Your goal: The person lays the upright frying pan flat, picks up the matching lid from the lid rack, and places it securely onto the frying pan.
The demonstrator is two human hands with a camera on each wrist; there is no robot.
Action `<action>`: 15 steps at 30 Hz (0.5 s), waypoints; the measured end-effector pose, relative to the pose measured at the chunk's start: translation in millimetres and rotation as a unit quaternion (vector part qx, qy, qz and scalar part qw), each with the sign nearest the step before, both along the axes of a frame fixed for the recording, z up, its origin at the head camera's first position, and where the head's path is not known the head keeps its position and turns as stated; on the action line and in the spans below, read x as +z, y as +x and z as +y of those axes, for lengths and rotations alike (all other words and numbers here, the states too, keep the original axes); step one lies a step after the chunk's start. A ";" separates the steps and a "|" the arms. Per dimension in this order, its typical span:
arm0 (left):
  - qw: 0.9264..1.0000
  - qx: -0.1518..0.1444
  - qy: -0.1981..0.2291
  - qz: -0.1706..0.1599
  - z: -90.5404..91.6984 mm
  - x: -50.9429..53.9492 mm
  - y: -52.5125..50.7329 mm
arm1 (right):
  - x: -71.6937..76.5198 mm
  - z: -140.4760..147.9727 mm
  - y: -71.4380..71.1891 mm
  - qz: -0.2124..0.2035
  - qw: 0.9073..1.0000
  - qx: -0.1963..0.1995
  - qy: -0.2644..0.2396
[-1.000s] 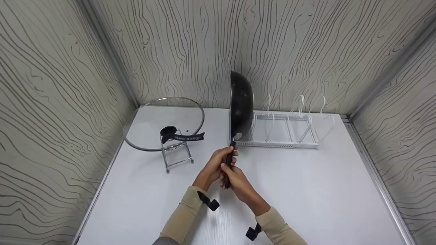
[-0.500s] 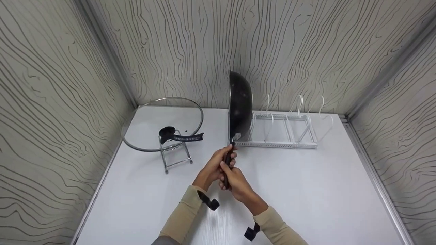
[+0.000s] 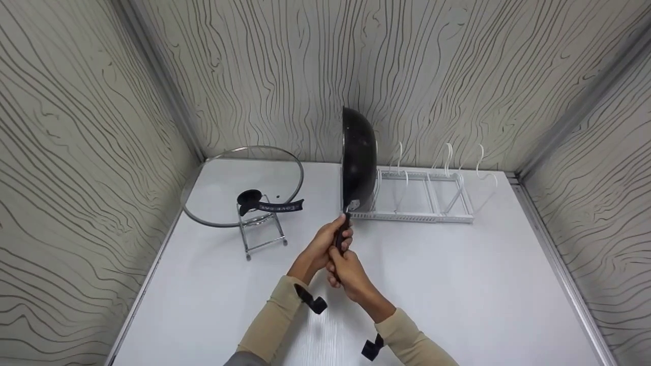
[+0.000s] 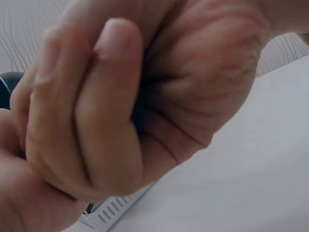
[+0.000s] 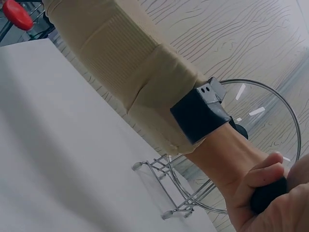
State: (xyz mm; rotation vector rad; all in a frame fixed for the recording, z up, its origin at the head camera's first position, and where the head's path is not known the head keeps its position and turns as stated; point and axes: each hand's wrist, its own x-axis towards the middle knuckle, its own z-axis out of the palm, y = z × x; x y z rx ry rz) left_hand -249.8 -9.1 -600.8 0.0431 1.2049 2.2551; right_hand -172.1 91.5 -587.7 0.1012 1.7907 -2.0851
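Gripping left hand: we are curling our left hand (image 3: pixel 321 245) round the black handle (image 3: pixel 341 237), on the stretch nearer the pan.
Right hand: we are wrapping our right hand (image 3: pixel 352 274) round the handle's near end, just below the left hand and touching it.
Pan: we are holding the deep, dark pan (image 3: pixel 360 157) on edge, straight beyond both hands, its rim facing left and its rounded base facing right.
White rack: beyond our hands and to their right, the white rack (image 3: pixel 412 217) is lying with its left end meeting the pan in view; whether they are touching, we cannot tell.
Glass lid: beyond our hands and to their left, we are seeing the glass lid (image 3: pixel 302 173) leaning at the chrome stand (image 3: pixel 266 244).
Wrists: we are wearing beige sleeves (image 3: pixel 272 315) above the white table (image 3: pixel 457 284).
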 end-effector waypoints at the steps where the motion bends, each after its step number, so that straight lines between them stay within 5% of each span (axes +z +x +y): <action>1: 1.000 -0.001 -0.004 0.003 0.5 0.7 -0.1 | 0.0 -0.3 -0.4 0.000 1.000 -0.002 0.003; 15: 0.999 0.006 -0.039 0.036 4.0 7.6 1.7 | 2.6 -4.3 0.9 0.008 1.000 -0.024 0.017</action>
